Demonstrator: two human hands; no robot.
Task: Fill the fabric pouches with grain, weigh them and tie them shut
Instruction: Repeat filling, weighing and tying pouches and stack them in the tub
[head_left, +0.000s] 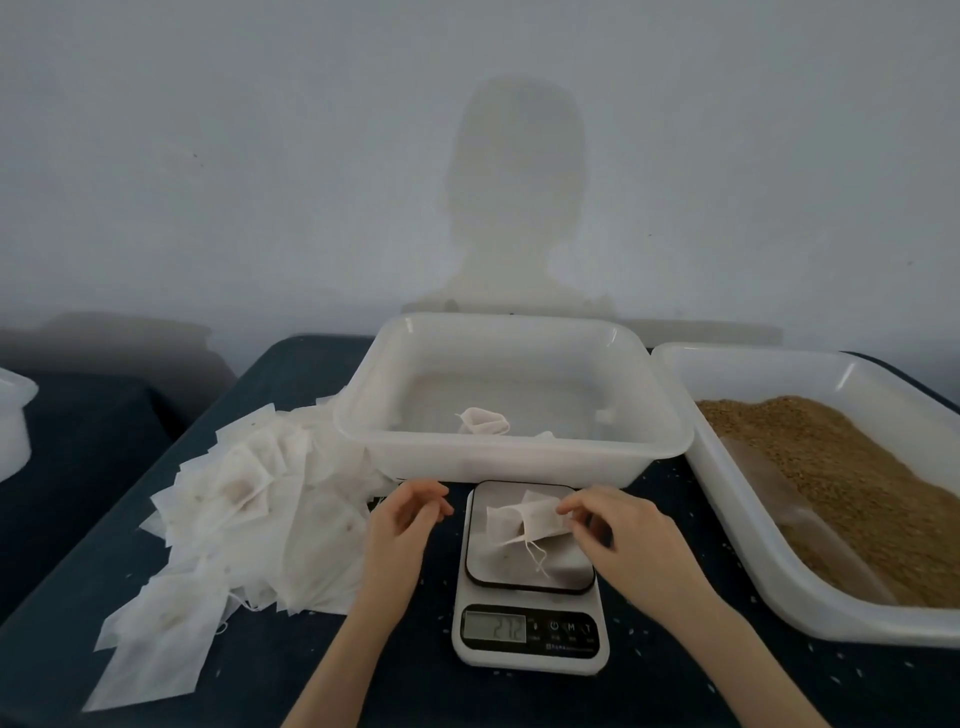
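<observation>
A small white fabric pouch (524, 521) with a loose drawstring lies over the platform of a white digital scale (530, 597), whose display reads about 21.2. My right hand (613, 525) pinches the pouch's right edge with thumb and fingertips. My left hand (408, 514) hovers just left of the scale, fingers loosely curled, holding nothing. Brown grain (852, 467) fills the white tray (727, 467) on the right. One tied pouch (483, 421) lies in the translucent tub (519, 452) behind the scale.
A heap of flat empty pouches (249, 509) spreads over the dark table (675, 691) at left. Scattered grains dot the cloth around the scale. Another white container (13, 421) shows at the far left edge. A pale wall stands behind.
</observation>
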